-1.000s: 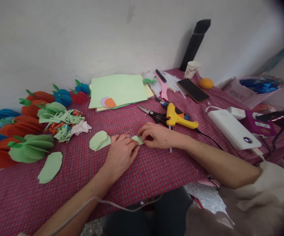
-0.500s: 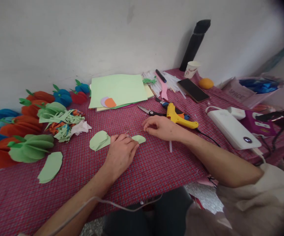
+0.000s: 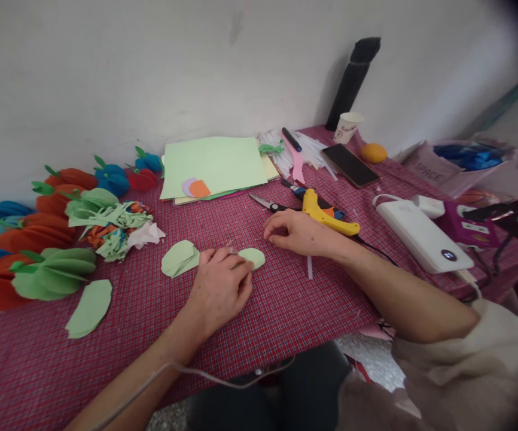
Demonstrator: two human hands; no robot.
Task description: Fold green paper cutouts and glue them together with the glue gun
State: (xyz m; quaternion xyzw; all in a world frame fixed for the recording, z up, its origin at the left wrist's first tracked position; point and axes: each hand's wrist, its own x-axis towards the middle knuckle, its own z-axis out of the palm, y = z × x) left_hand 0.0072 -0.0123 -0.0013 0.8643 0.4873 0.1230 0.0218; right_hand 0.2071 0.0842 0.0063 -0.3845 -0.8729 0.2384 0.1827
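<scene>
My left hand (image 3: 223,284) rests low over the cloth, its fingers closed on a light-green paper cutout (image 3: 253,258) whose rounded end sticks out at the right. Just left of those fingers lies a small stack of green paper cutouts (image 3: 180,259). My right hand (image 3: 295,232) hovers beside the held piece with curled fingers, thumb and fingertips close together; whether anything is between them is hidden. Behind it sit a yellow glue gun (image 3: 324,214) and scissors (image 3: 270,205). A white glue stick (image 3: 310,267) lies below the right wrist.
Folded paper pumpkins (image 3: 55,274) and paper scraps (image 3: 122,230) crowd the left, near another green stack (image 3: 89,308). Green sheets (image 3: 216,161) lie at the back. On the right are a phone (image 3: 350,164), paper cup (image 3: 347,127), orange fruit (image 3: 374,152) and white power bank (image 3: 424,236).
The green cutout in my left hand has turned, so more of its face shows. My right hand has shifted slightly right, away from it.
</scene>
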